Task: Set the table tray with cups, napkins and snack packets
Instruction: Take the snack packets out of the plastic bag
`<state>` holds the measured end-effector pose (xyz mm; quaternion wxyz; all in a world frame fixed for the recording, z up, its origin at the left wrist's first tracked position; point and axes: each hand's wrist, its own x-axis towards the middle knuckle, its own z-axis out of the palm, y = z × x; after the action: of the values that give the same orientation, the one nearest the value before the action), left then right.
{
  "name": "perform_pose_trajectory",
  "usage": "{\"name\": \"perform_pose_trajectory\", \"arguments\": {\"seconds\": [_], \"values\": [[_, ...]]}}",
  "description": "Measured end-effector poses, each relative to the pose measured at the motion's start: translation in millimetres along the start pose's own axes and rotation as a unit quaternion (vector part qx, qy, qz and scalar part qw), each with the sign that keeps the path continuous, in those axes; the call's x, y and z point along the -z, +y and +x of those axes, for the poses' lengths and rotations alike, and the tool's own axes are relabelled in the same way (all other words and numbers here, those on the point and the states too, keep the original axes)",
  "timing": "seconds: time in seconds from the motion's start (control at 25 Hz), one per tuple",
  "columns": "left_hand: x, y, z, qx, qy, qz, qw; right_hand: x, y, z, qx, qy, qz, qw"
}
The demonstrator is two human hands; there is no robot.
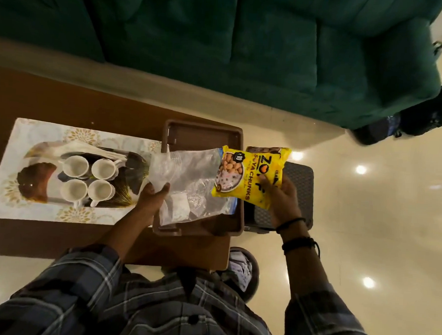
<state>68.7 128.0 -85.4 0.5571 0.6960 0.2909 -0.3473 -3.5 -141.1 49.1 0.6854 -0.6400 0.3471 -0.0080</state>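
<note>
My right hand point(283, 198) grips a yellow soya chunks packet point(250, 178) above the right edge of a brown plastic tray point(203, 133). A second packet point(263, 150) shows behind it. My left hand point(153, 195) pinches a clear plastic bag point(191, 181) that lies over the brown tray and has something white inside. To the left, several white cups point(75, 166) stand on a patterned serving tray point(37, 180), with folded napkins point(98, 152) along its far side.
The trays rest on a brown table point(64, 100) with a floral placemat point(24, 136). A grey stool point(298, 181) stands right of the table. A green sofa point(247, 40) lies beyond, with a dark bag point(422, 116) at its right end. My foot point(242, 271) rests on the shiny floor.
</note>
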Motion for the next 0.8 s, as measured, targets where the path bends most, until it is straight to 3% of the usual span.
{"name": "perform_pose_trajectory", "arguments": {"seconds": [0.08,0.16,0.36,0.56,0.8], "values": [[2.3,-5.9,1.1,-0.033,0.055,0.064,0.996,-21.5,5.4,-2.5,-0.006,-0.022,-0.002,1.000],[6.4,5.8,-18.9,-0.076,0.084,0.052,0.992,-43.0,8.6,-6.4,-0.014,-0.041,-0.003,0.999],[34.4,32.6,-79.8,-0.117,-0.109,-0.118,0.980,-93.5,9.8,-26.3,-0.028,-0.106,0.029,0.994],[67.0,38.5,-99.2,-0.106,-0.197,-0.196,0.955,-126.8,16.0,-43.9,-0.078,-0.196,0.011,0.978],[108.1,33.1,-97.7,-0.055,-0.215,-0.200,0.954,-149.2,10.7,-58.5,-0.147,-0.256,-0.053,0.954]]}}
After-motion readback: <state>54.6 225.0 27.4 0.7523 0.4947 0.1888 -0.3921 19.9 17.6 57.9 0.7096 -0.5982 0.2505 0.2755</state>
